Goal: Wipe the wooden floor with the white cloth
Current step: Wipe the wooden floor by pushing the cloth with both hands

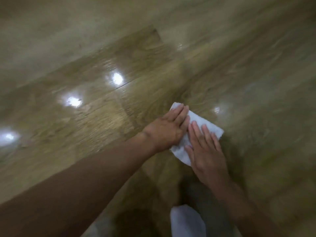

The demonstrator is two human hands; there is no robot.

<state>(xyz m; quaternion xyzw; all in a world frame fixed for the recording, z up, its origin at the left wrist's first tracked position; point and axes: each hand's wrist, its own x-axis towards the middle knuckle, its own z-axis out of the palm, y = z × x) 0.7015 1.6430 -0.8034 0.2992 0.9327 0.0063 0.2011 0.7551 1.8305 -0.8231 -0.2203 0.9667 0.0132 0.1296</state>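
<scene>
A folded white cloth lies flat on the glossy wooden floor, right of the middle of the view. My left hand presses on its left part with the fingers stretched out. Beside it, my right hand lies palm down on the cloth's right and near part, fingers flat and together. The two hands touch side by side and cover most of the cloth. Its far corner and right edge stick out from under the fingers. The picture is blurred by motion.
Ceiling lights reflect as bright spots on the planks to the left. A white-clad knee or leg shows at the bottom edge, below my right forearm. Bare floor spreads all around the cloth.
</scene>
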